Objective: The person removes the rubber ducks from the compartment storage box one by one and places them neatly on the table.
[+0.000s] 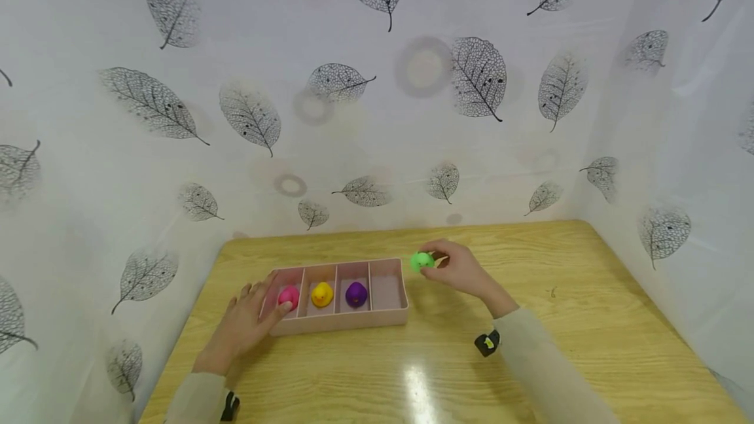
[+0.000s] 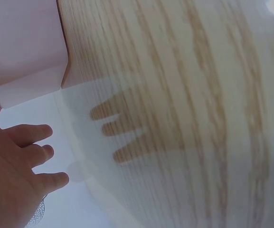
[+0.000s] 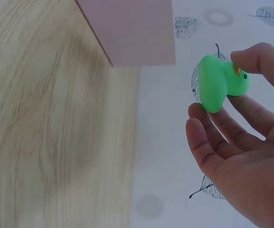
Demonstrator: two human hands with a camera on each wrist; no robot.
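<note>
A long pink box (image 1: 347, 323) with several compartments lies on the table. Inside it, from the left, are a pink duck (image 1: 288, 296), a yellow duck (image 1: 321, 294) and a purple duck (image 1: 356, 294), one per compartment; the rightmost compartment holds nothing. My left hand (image 1: 244, 322) rests at the box's left end with its thumb stretched over the front left part, beside the pink duck. Three of its fingers (image 2: 34, 156) spread loosely outside the box in the left wrist view. My right hand (image 1: 462, 271) pinches a green duck (image 3: 217, 83) between thumb and fingers, just right of the box's far right corner.
The wooden table (image 1: 565, 313) reaches back to a white curtain (image 1: 377, 129) printed with dark leaves, which also hangs on both sides. A small black device (image 1: 487, 343) shows at the right sleeve, another black piece (image 1: 230, 406) by the left one.
</note>
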